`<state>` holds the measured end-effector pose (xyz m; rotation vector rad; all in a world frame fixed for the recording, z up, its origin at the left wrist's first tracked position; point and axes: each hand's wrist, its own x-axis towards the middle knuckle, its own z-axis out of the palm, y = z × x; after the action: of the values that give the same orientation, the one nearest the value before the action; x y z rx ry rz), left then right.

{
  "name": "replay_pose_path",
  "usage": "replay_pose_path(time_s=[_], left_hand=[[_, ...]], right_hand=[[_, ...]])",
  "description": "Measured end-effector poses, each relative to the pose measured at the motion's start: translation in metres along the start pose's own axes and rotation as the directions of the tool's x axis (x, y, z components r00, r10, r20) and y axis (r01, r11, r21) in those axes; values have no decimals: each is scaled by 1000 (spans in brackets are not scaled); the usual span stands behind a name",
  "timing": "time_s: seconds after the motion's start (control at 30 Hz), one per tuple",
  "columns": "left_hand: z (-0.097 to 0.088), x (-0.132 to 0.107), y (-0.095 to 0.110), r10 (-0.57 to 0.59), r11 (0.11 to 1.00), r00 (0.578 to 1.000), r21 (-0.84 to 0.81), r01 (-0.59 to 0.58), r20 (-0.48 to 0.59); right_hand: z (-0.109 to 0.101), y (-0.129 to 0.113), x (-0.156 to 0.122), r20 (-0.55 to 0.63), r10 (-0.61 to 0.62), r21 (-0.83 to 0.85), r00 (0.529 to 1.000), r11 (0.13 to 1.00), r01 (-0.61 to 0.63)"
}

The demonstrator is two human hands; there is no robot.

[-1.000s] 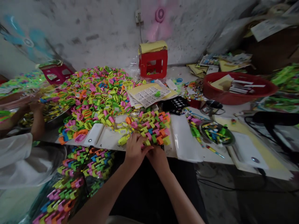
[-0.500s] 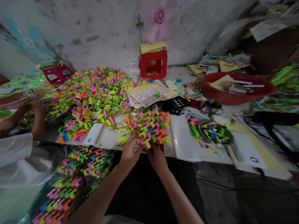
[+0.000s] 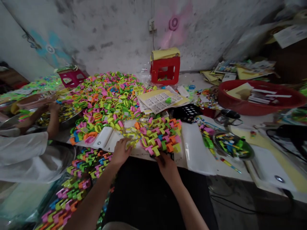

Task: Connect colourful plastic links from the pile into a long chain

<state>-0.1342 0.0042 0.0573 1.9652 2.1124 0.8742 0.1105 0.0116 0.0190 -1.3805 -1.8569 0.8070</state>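
Observation:
My left hand point(image 3: 122, 152) rests at the table's front, its fingers closed around a yellow plastic piece point(image 3: 131, 144) among other small yellow parts. Beside it stands a block of interlocking coloured plastic clips point(image 3: 163, 134), in slanted rows of pink, yellow, green and orange. My right hand point(image 3: 167, 165) is at the near edge of this block, fingers curled in beneath its front row. What those fingers grip is hidden. Behind the block and to its left spreads a big heap of loose coloured plastic pieces point(image 3: 110, 95).
White flat devices point(image 3: 103, 137) lie on the table. To the right are clear plastic bags point(image 3: 195, 147), a metal bowl of small parts point(image 3: 232, 145), a metal mug point(image 3: 227, 117) and a red basin point(image 3: 261, 107). A co-worker's hands point(image 3: 54, 108) work at the left. A red stool point(image 3: 165, 70) stands behind.
My left hand has moved away from the front of the clip block, leftward to the yellow parts. My right hand stays at the block's near edge. The view has turned slightly left.

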Motion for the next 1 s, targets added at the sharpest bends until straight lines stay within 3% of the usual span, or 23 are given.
replay_pose_path(time_s=[0.13, 0.33, 0.53, 0.63, 0.73, 1.0], left_hand=[[6, 1, -17, -42, 997, 997, 69, 37, 70], [-5, 18, -28, -108, 989, 994, 103, 109, -11], [-2, 38, -24, -74, 988, 995, 129, 81, -64], [2, 40, -17, 73, 982, 995, 171, -84, 67], [8, 44, -10, 207, 947, 941, 185, -261, 267], [26, 67, 1, 276, 899, 862, 203, -388, 425]], right_hand=[[-10, -1, -6, 55, 27, 23, 998, 999, -28], [-24, 8, -22, 86, 66, 2, 994, 998, -66], [-13, 25, -40, 207, 65, -13, 976, 998, -64], [-5, 30, -43, 268, 52, -24, 962, 999, -47], [0, 33, -43, 290, 45, -30, 956, 999, -38], [6, 36, -41, 351, 82, -59, 933, 996, -65]])
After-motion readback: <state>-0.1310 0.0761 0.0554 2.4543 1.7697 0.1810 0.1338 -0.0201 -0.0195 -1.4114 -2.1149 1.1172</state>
